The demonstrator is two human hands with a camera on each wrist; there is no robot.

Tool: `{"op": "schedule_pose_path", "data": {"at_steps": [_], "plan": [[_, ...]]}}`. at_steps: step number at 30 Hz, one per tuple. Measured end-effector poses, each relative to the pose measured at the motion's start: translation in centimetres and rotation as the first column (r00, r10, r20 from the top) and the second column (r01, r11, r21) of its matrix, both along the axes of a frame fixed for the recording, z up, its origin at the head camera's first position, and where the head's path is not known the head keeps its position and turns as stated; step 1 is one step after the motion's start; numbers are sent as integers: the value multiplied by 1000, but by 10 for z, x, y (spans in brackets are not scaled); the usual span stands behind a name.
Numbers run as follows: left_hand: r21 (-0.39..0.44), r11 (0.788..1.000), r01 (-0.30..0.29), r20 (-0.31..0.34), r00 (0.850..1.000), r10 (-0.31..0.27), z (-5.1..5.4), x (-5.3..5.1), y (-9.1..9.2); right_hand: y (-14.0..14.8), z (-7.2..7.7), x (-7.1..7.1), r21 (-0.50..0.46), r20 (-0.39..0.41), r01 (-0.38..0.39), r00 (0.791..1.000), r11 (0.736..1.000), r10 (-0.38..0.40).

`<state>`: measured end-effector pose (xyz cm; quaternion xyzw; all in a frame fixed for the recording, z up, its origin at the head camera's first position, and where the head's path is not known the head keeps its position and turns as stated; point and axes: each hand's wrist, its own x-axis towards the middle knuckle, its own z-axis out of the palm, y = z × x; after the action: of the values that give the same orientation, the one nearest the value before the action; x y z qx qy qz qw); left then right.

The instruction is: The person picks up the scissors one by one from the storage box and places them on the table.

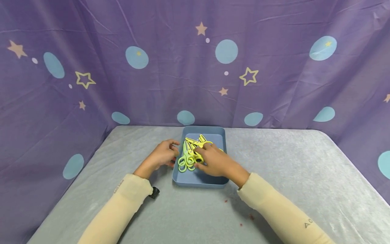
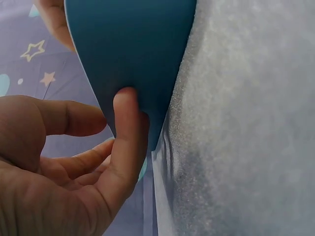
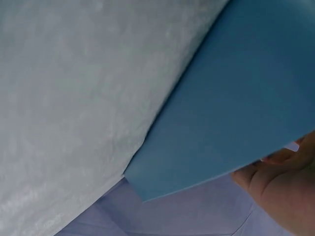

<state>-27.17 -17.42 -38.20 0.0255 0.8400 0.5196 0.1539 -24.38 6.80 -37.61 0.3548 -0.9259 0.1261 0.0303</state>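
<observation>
several yellow and green scissors (image 1: 185, 155) lie heaped in a blue tray (image 1: 201, 185) on a grey-covered table (image 1: 292, 176). the right hand (image 1: 214, 161) reaches into the tray over the heap, thumb and forefinger apart at the scissors; whether they pinch a pair i cannot tell. the left hand (image 1: 164, 154) has its fingers spread at the tray's left wall, one fingertip touching the outside. a purple curtain (image 1: 170, 91) hangs at the far side.
</observation>
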Motion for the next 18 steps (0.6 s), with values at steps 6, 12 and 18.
{"op": "schedule_pose_path", "data": {"at_steps": [6, 12, 18], "plan": [[8, 1000, 1, -3, 1000, -1, 0, 0, 1, -4, -3, 0, 3, -28, 28, 999, 1000, -28], [15, 1000, -5, 4, 1000, 5, 0, 1, 0, -8, -3, -1, 33, 2, 68, 998, 997, -68], [12, 1000, -1, 2, 1000, 1, 1, 2, 0, -11, -1, -1, 68, 40, 98, 994, 993, -101]]}}
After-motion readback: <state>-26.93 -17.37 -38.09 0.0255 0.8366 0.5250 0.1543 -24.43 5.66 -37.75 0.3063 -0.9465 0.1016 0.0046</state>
